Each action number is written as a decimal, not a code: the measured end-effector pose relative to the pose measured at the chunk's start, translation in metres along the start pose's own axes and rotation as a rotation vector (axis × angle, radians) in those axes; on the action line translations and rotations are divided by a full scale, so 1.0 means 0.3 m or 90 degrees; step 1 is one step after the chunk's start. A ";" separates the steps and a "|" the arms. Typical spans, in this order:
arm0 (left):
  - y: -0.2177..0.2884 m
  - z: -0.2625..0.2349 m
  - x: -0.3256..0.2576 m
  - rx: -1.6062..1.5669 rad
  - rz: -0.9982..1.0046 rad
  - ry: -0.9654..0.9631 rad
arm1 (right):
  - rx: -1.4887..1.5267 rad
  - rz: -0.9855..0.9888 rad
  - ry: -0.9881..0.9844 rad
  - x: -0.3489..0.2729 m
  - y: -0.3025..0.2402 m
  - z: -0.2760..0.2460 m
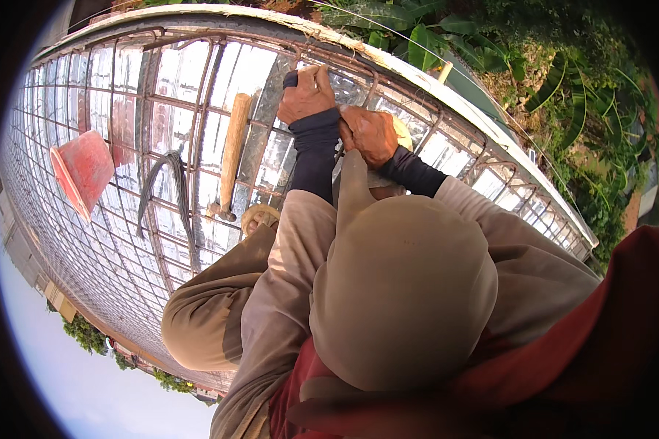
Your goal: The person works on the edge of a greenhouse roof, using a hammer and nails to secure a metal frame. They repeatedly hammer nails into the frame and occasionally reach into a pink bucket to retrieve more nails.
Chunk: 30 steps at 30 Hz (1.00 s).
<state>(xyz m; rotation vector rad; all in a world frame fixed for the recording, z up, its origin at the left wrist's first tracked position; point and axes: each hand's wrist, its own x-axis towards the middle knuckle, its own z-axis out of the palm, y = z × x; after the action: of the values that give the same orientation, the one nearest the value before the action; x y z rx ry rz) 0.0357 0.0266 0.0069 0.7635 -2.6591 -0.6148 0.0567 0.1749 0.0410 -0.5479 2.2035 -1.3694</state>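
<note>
My left hand (307,99) is closed beside the bent bars at the far edge of a rusty rebar mesh (148,117). Something dark shows at its fingers; what it grips is hidden. Just right of it and slightly nearer, my right hand (372,137) is curled closed, and I cannot make out what is in it. Both wrists wear dark cuffs. Left of my hands lies a hammer (236,139) with a wooden handle, its head toward me. A bent bundle of dark tie wire (148,192) rests on the mesh farther left.
A red tapered plastic container (85,173) lies on the mesh at the left. Shiny metal sheeting (179,69) shows beneath the bars. A pale board edge (388,55) bounds the deck, with green plants (578,95) beyond. My bent knees (406,285) are close to my arms.
</note>
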 end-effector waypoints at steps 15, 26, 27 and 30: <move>0.010 0.021 -0.015 0.058 0.034 -0.020 | -0.154 0.004 0.070 0.011 -0.010 0.025; 0.003 0.052 0.042 0.034 0.099 -0.136 | -0.192 0.003 0.118 0.015 -0.001 0.038; -0.014 0.077 0.046 -0.007 0.106 -0.146 | -0.198 0.003 0.097 0.015 0.009 0.033; -0.024 0.056 0.065 -0.048 0.084 -0.201 | -0.171 0.010 0.074 0.016 0.010 0.036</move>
<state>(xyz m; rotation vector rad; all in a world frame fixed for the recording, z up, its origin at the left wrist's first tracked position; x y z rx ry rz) 0.0162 0.0156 -0.0077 0.5004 -2.9197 -0.8562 0.0589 0.1658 0.0332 -0.5553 2.5002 -1.1284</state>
